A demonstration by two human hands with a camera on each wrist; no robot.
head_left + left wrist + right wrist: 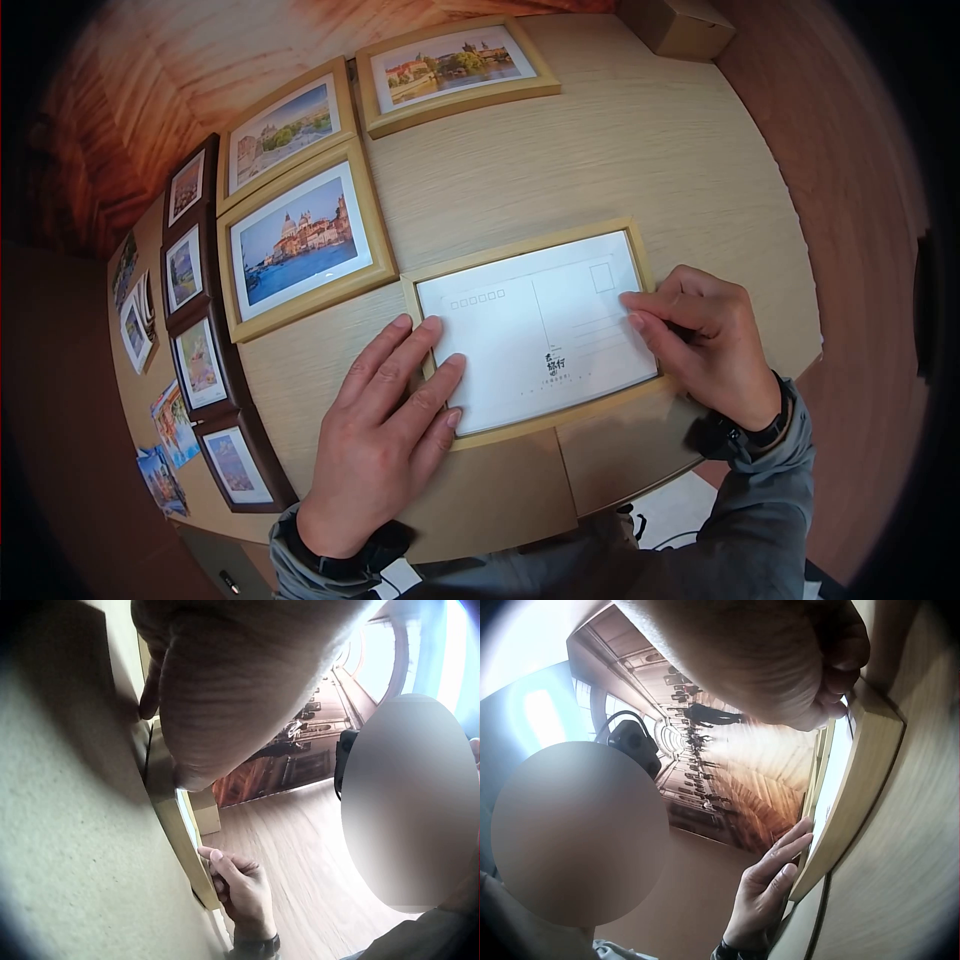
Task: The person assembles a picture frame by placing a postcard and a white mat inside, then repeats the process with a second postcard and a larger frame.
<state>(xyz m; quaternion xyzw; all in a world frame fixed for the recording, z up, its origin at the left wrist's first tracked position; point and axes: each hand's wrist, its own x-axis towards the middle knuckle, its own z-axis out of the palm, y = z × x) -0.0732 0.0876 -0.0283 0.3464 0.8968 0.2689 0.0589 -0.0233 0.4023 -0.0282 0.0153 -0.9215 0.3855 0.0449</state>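
A light wooden frame [515, 436] lies on the table with a white postcard back [500, 340] inside its border, printed with small boxes, lines and dark characters. The left hand [385, 430] rests fingers spread over the frame's left edge, fingertips on the frame and the card's left side. At the card's right edge, the right hand [705, 340] has thumb and index finger together, touching the card's edge; the other fingers are curled. The right wrist view shows the right hand [780, 667] at the frame's rim [862, 772]; whether it grips the card is hard to tell.
Light frames with city pictures [305, 235] [450, 68] stand left and behind. A column of dark frames [240, 465] lies farther left, beside loose postcards [175, 422]. A cardboard box [680, 27] sits at the table's back right. The table edge curves along the right.
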